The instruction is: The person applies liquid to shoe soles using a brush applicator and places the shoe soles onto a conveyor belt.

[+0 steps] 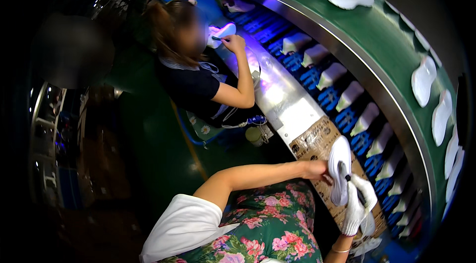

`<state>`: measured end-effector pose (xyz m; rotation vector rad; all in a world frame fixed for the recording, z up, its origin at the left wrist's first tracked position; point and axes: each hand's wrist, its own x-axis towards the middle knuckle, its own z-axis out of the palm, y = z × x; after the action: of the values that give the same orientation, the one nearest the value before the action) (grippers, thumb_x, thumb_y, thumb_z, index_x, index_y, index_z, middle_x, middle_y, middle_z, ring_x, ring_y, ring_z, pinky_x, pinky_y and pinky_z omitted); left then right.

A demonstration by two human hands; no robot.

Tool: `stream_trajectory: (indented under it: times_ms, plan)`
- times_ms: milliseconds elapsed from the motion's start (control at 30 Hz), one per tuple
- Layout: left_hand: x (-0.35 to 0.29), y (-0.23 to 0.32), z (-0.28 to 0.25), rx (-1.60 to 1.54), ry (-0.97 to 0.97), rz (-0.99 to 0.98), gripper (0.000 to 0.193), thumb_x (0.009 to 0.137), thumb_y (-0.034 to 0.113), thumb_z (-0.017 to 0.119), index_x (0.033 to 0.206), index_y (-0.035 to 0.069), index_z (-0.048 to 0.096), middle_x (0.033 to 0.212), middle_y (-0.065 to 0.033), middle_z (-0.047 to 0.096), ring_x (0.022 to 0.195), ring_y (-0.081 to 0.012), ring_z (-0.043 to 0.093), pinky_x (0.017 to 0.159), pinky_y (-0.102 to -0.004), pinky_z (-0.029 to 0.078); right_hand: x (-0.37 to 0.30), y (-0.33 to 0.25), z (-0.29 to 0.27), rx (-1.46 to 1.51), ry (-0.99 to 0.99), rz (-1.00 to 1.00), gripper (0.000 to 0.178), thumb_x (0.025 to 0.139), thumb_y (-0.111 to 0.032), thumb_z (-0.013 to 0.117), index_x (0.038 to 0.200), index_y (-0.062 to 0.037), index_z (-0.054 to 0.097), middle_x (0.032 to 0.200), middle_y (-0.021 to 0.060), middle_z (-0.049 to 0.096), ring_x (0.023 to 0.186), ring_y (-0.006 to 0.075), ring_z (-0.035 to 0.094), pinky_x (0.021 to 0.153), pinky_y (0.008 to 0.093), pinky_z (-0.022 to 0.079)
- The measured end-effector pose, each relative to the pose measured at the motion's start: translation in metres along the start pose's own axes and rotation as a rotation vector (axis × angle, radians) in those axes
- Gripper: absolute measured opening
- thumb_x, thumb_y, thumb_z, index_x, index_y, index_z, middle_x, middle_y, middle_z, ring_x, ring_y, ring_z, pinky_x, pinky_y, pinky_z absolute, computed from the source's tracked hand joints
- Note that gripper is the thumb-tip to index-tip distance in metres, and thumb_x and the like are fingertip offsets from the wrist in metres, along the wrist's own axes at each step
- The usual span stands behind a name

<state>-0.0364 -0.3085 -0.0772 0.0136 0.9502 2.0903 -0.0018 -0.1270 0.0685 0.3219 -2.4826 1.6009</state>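
My bare left hand (316, 169) grips the edge of a white shoe sole (339, 152), its fingers partly hidden behind it. The sole stands tilted over the bench, its long side running toward me. My right hand (358, 199), in a white knit glove, is closed on a slim brush-like tool (347, 177) with a dark part near the fingers. The tool's grey end rests on or just over the middle of the sole. Below the gloved hand, another pale sole-shaped piece (367, 224) lies partly hidden on the bench.
Brown cardboard (313, 139) under clear tape covers the near metal bench (285, 106). To the right, white shoe uppers (348, 95) stand on blue holders. Beyond curves a green conveyor belt (382, 39) bearing white soles (424, 81). A co-worker (198, 82) brushes a sole at the far left.
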Motion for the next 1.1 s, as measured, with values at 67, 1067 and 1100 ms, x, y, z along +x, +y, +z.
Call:
stream_trajectory:
  times_ms: [67, 1067, 1100]
  plan:
    - [-0.006, -0.005, -0.011, 0.04, -0.008, -0.061, 0.033, 0.104, 0.024, 0.048, 0.129, 0.003, 0.056, 0.114, -0.0127, 0.067, 0.084, -0.0197, 0.07, 0.075, -0.0363, 0.061, -0.003, -0.014, 0.008, 0.056, 0.004, 0.028, 0.015, 0.077, 0.007, 0.073, 0.092, 0.0039, 0.071, 0.089, 0.0114, 0.07, 0.084, 0.019, 0.067, 0.081, 0.0309, 0.051]
    - [-0.026, 0.021, 0.08, -0.575, 0.037, 0.251, 0.1, 0.079, 0.076, 0.061, 0.152, 0.014, 0.034, 0.147, -0.014, 0.048, 0.134, -0.0335, 0.048, 0.114, -0.0522, 0.038, 0.013, -0.048, 0.003, -0.111, 0.234, -0.302, 0.022, 0.073, 0.001, 0.08, 0.094, -0.0037, 0.075, 0.092, 0.0111, 0.074, 0.08, 0.0229, 0.069, 0.074, 0.0326, 0.054]
    - [-0.025, 0.019, 0.082, -0.56, 0.054, 0.251, 0.1, 0.078, 0.076, 0.061, 0.151, 0.013, 0.036, 0.145, -0.0144, 0.049, 0.132, -0.0336, 0.049, 0.114, -0.0518, 0.037, 0.011, -0.049, 0.005, -0.118, 0.251, -0.273, 0.025, 0.072, 0.002, 0.079, 0.097, -0.0046, 0.076, 0.093, 0.011, 0.074, 0.081, 0.024, 0.07, 0.075, 0.0333, 0.054]
